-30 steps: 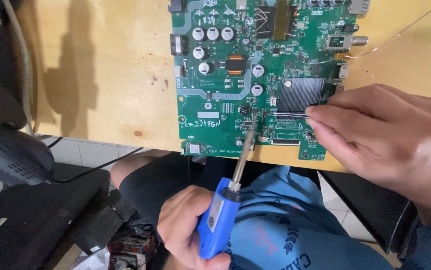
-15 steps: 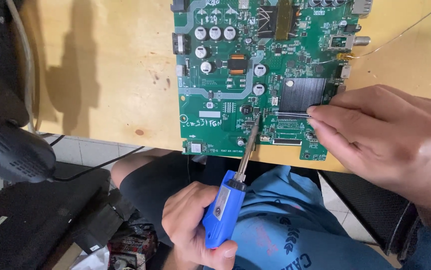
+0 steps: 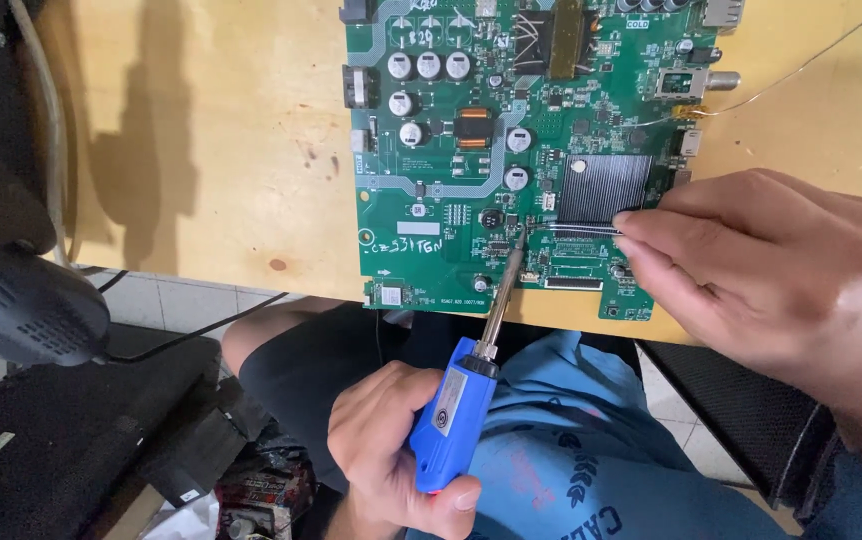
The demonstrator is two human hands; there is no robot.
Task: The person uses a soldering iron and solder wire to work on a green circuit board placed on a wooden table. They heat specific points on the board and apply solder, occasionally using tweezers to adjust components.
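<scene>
Soldering iron [image 3: 459, 415]: blue plastic handle, bare metal shaft, held in the left hand [image 3: 391, 450]. It slants up and to the right, its tip resting on the circuit board [image 3: 451, 200] near the lower middle.

Circuit board: green, lying flat at the near edge of the wooden bench [image 3: 201, 150]. It carries round silver capacitors, a ribbed grey heat sink and small chips.

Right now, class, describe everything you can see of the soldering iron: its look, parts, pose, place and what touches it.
The soldering iron has a blue plastic-looking handle bearing a pale oval label, with a hint of red at its butt, and a slim grey metal shaft. The left hand grips the handle below the table edge. It slants up and rightward, its tip meeting the green circuit board beside the ribbed heatsink.
</scene>
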